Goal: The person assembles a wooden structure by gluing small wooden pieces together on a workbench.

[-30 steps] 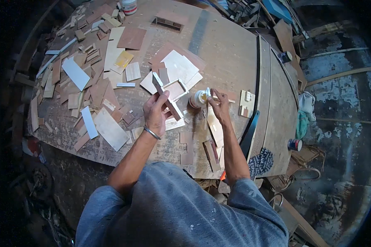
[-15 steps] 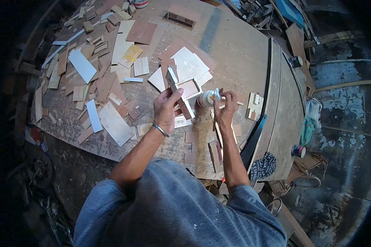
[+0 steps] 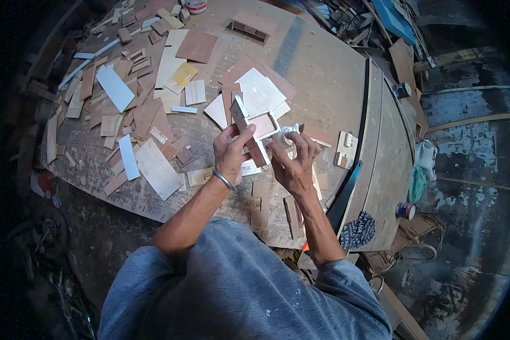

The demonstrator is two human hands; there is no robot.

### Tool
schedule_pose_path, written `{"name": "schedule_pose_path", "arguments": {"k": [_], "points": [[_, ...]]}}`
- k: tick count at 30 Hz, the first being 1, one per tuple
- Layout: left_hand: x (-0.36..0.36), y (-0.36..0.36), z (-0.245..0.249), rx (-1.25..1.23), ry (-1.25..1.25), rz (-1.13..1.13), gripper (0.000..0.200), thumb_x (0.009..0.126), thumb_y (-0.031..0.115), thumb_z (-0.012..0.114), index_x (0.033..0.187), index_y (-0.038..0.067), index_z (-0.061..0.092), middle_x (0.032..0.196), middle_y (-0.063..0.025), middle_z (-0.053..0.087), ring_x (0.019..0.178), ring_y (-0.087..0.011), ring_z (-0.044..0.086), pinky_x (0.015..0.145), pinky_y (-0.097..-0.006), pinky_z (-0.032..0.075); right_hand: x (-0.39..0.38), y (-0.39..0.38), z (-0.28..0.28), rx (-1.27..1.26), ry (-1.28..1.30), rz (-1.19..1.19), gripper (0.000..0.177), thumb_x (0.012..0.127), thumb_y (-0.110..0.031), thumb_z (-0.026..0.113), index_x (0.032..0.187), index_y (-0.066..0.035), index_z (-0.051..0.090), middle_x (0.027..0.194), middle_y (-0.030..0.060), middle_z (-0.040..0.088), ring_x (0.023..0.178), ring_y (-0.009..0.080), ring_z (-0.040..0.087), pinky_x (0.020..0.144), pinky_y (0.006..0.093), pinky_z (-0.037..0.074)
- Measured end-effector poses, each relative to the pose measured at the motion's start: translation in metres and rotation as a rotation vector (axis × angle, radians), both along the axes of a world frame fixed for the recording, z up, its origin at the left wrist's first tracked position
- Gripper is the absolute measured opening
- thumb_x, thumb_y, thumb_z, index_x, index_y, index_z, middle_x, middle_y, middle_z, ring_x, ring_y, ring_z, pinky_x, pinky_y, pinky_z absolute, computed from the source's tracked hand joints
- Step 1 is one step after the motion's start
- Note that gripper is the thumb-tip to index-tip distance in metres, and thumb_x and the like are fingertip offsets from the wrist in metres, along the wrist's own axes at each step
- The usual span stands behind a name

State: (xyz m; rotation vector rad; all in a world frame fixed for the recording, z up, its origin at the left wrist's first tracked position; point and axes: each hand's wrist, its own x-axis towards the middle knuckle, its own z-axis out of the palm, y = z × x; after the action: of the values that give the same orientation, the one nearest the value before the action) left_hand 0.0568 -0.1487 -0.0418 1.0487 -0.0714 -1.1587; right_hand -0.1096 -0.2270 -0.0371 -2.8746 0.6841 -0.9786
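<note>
Right hand (image 3: pixel 294 171) just came off the tub (image 3: pixel 284 135) and over to the wooden piece (image 3: pixel 258 152), centre of frame
Left hand (image 3: pixel 230 156) has the piece gripped between thumb and fingers above the table (image 3: pixel 334 62), so now both hands are at the work. Right fingers are loosely curled by its lower right edge, can't tell if they're pinching anything or touching it. Tub's partly hidden behind them.
</note>
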Motion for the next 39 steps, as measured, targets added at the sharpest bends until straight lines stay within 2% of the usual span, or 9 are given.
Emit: {"name": "schedule_pose_path", "arguments": {"k": [11, 14, 17, 21, 24, 28, 31, 35, 39], "points": [[-0.004, 0.008, 0.003, -0.021, -0.028, -0.046, 0.046, 0.087, 0.030, 0.078, 0.118, 0.000, 0.062, 0.105, -0.0077, 0.065, 0.092, -0.0173, 0.067, 0.076, -0.0343, 0.060, -0.009, 0.019, 0.027, 0.120, -0.046, 0.073, 0.048, 0.067, -0.001, 0.075, 0.110, -0.022, 0.075, 0.126, 0.0110, 0.053, 0.122, 0.0311, 0.048, 0.098, 0.0465, 0.034], [-0.005, 0.009, 0.006, -0.039, -0.014, -0.045, 0.047, 0.087, 0.030, 0.078, 0.119, 0.000, 0.063, 0.105, -0.0070, 0.065, 0.092, -0.0171, 0.067, 0.076, -0.0346, 0.060, -0.020, 0.024, 0.030, 0.167, 0.001, 0.114, 0.052, 0.066, 0.001, 0.074, 0.113, -0.021, 0.074, 0.126, 0.0122, 0.053, 0.122, 0.0327, 0.048, 0.099, 0.0472, 0.034], [-0.007, 0.012, 0.009, -0.054, -0.059, -0.050, 0.048, 0.087, 0.030, 0.078, 0.120, -0.001, 0.063, 0.105, -0.0070, 0.066, 0.093, -0.0166, 0.066, 0.077, -0.0343, 0.059, -0.029, 0.015, 0.015, 0.320, -0.169, 0.130, 0.058, 0.065, 0.002, 0.072, 0.118, -0.021, 0.073, 0.131, 0.0146, 0.051, 0.124, 0.0341, 0.048, 0.102, 0.0482, 0.032], [-0.011, 0.013, 0.006, -0.062, -0.165, -0.080, 0.049, 0.085, 0.030, 0.079, 0.119, -0.002, 0.065, 0.106, -0.0089, 0.067, 0.096, -0.0156, 0.065, 0.082, -0.0319, 0.055, -0.005, 0.004, 0.067, 0.132, 0.112, -0.038, 0.056, 0.075, -0.003, 0.072, 0.126, -0.025, 0.072, 0.140, 0.0129, 0.048, 0.129, 0.0324, 0.044, 0.101, 0.0487, 0.030], [-0.010, 0.012, -0.002, -0.073, -0.281, -0.110, 0.045, 0.089, 0.025, 0.076, 0.123, -0.002, 0.061, 0.110, -0.0085, 0.066, 0.096, -0.0168, 0.067, 0.079, -0.0326, 0.059, 0.007, -0.008, 0.064, -0.028, 0.187, -0.007, 0.067, 0.073, 0.007, 0.062, 0.127, -0.030, 0.071, 0.143, 0.0100, 0.046, 0.134, 0.0314, 0.039, 0.108, 0.0489, 0.025], [-0.008, 0.013, -0.002, -0.098, -0.311, -0.108, 0.046, 0.090, 0.024, 0.075, 0.125, -0.002, 0.059, 0.111, -0.0081, 0.065, 0.097, -0.0176, 0.069, 0.076, -0.0333, 0.061, 0.013, -0.007, 0.061, -0.064, 0.303, -0.015, 0.066, 0.076, 0.003, 0.066, 0.129, -0.036, 0.071, 0.145, 0.0060, 0.045, 0.134, 0.0289, 0.037, 0.106, 0.0497, 0.024], [-0.008, 0.016, -0.001, -0.070, -0.362, -0.129, 0.048, 0.089, 0.026, 0.076, 0.124, -0.002, 0.059, 0.111, -0.0082, 0.065, 0.097, -0.0180, 0.069, 0.077, -0.0330, 0.061, 0.016, -0.008, 0.062, -0.128, 0.329, -0.031, 0.061, 0.078, 0.000, 0.067, 0.128, -0.035, 0.071, 0.145, 0.0053, 0.045, 0.133, 0.0288, 0.037, 0.106, 0.0498, 0.023], [-0.014, 0.015, 0.004, -0.051, -0.313, -0.085, 0.049, 0.083, 0.033, 0.080, 0.113, -0.004, 0.069, 0.105, -0.0102, 0.069, 0.097, -0.0160, 0.062, 0.087, -0.0316, 0.049, 0.017, -0.012, 0.070, -0.132, 0.260, -0.075, 0.047, 0.083, -0.009, 0.068, 0.125, -0.029, 0.071, 0.143, 0.0064, 0.046, 0.132, 0.0290, 0.040, 0.103, 0.0498, 0.026], [-0.014, 0.014, -0.002, -0.045, -0.334, -0.077, 0.048, 0.082, 0.033, 0.080, 0.112, -0.004, 0.069, 0.103, -0.0096, 0.068, 0.096, -0.0153, 0.063, 0.086, -0.0307, 0.050, 0.015, -0.007, 0.078, 0.161, 0.178, -0.025, 0.053, 0.075, 0.003, 0.064, 0.120, -0.023, 0.074, 0.143, 0.0115, 0.045, 0.132, 0.0327, 0.040, 0.101, 0.0495, 0.028]]}}
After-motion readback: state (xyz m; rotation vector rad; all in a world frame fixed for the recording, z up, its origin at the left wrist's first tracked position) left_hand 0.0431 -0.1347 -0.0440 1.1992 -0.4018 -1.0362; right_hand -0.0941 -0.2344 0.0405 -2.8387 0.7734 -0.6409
